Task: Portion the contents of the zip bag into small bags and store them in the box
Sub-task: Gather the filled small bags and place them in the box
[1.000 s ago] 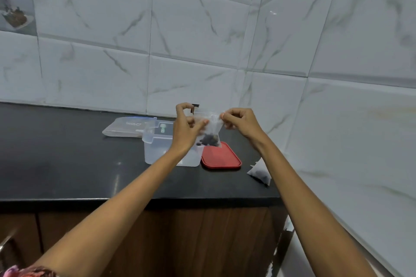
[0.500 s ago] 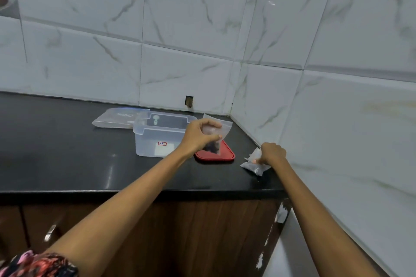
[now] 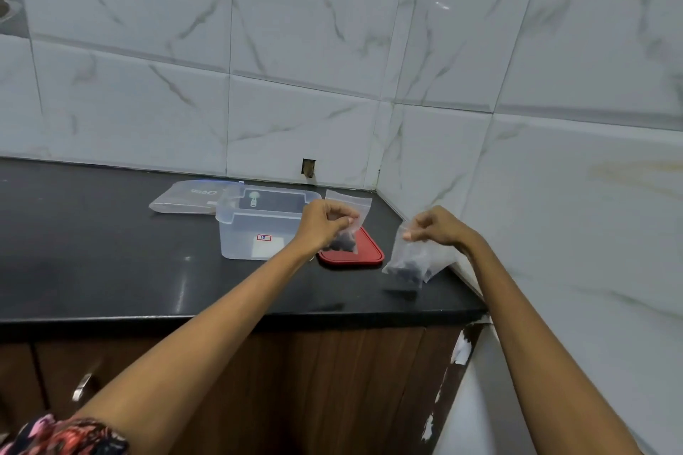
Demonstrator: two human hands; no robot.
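My left hand pinches a small clear bag with dark pieces in its bottom, held just right of the clear plastic box and above the red lid. My right hand pinches the top of a second clear bag that also holds dark pieces; that bag hangs just above the counter near the right wall. The box stands open on the black counter, with a small white item inside it.
A large flat zip bag lies behind and left of the box. White marble-look tiled walls close the corner at back and right. The counter's front edge runs above brown cabinet doors with a metal handle.
My right hand let go of the first small bag, dropped to the counter by the wall, and lifted a second bag of dark pieces. My left hand lowered its bag beside the box.
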